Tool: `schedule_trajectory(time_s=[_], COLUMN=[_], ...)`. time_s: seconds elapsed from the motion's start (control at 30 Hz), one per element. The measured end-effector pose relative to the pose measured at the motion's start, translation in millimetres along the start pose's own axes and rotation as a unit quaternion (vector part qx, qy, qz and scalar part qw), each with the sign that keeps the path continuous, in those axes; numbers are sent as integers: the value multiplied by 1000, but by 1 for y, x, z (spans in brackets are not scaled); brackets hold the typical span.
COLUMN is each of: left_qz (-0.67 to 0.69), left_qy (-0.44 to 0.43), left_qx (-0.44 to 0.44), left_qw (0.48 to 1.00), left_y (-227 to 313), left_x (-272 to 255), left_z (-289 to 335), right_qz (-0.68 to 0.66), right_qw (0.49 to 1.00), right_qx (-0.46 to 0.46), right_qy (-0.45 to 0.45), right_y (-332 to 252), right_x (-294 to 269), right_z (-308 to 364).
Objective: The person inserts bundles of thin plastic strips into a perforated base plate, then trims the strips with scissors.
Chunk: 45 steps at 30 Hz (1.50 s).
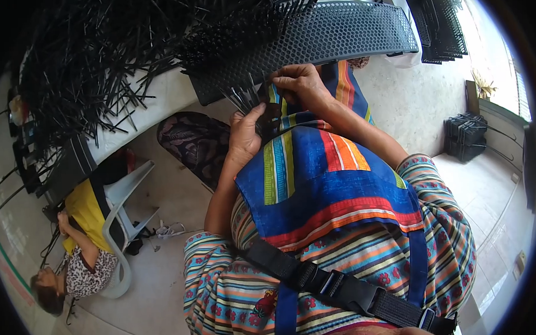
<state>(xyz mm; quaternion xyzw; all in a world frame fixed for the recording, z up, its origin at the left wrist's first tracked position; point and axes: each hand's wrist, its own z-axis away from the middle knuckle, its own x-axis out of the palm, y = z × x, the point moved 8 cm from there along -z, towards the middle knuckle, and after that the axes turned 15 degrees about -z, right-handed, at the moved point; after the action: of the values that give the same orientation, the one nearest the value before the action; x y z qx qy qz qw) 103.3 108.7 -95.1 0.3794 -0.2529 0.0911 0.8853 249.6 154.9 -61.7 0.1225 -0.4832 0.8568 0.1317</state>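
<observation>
My left hand (245, 131) is closed round a small bundle of thin black strips (242, 99), whose ends fan out above the thumb. Just to its right, my right hand (303, 85) has thumb and fingers drawn together in a pinch. Whatever lies between those fingertips is too small or hidden to make out. Both hands are in front of my striped blue apron (306, 151), close to the near edge of a curved black perforated panel (352, 29). More dark strips stick up from the panel's left part.
A large heap of black strips (93, 61) covers the pale table (171, 88) at the left. Lower left, a person in a yellow garment (83, 212) sits on a white plastic chair (120, 232). Black mesh panels (437, 26) hang far right; black wire-handled items (465, 137) stand on the floor.
</observation>
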Motion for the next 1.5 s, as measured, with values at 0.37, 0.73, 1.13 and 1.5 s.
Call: schedule_trajectory(time_s=[0.37, 0.73, 1.13, 1.5], left_qz=[-62, -60, -23, -69], left_qy=[-28, 23, 31, 14], left_qx=[-7, 38, 40, 34], left_qw=[998, 997, 998, 997], left_y=[8, 17, 21, 18], left_x=[22, 13, 24, 23], left_z=[8, 16, 14, 8], right_qz=[51, 6, 114, 256], right_qw=[998, 927, 888, 849], right_qx=[23, -372, -443, -461], right_qy=[-38, 56, 41, 24], right_y=[-8, -122, -130, -130], right_x=[2, -15, -3, 12], right_z=[2, 7, 5, 15])
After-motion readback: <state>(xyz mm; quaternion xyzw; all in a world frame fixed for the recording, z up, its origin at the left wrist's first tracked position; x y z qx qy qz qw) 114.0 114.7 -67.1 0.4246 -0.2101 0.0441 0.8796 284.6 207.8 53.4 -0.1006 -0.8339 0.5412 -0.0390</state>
